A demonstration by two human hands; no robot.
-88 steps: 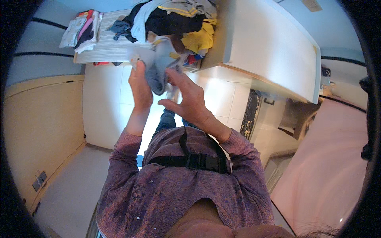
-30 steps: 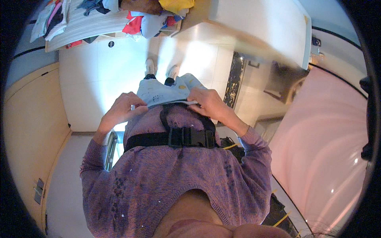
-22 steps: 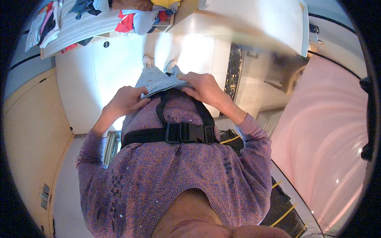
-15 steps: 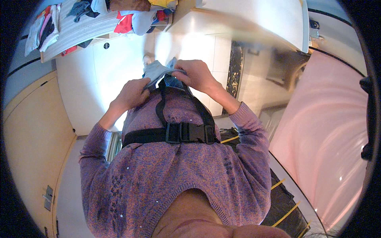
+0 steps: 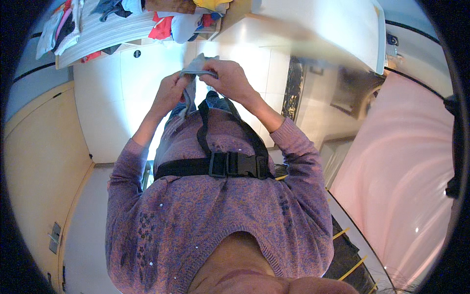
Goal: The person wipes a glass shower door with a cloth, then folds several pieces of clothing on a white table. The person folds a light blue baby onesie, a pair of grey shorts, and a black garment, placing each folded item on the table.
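A light grey-blue piece of cloth [image 5: 197, 64] is stretched between my two hands in front of my waist, above the tiled floor. Its kind of garment cannot be made out. My left hand [image 5: 169, 95] grips its left part, and a fold hangs below those fingers toward my lap. With fingers and thumb pinched, my right hand [image 5: 229, 81] holds the opposite edge. Both hands are raised close together. Just below them, black straps [image 5: 203, 128] run to a buckled belt [image 5: 232, 164] round my purple knitted sweater.
At the far left, a white slatted surface [image 5: 115, 30] bears several clothes, among them a red one [image 5: 160, 27] and a yellow one [image 5: 211, 4]. A pale door [image 5: 41, 181] stands left. A white piece of furniture [image 5: 323, 24] is far right, and pink fabric [image 5: 391, 166] hangs near right.
Both hands have moved away from my body with the cloth and come closer together. The cloth now bends into a fold between them. My view has shifted slightly.
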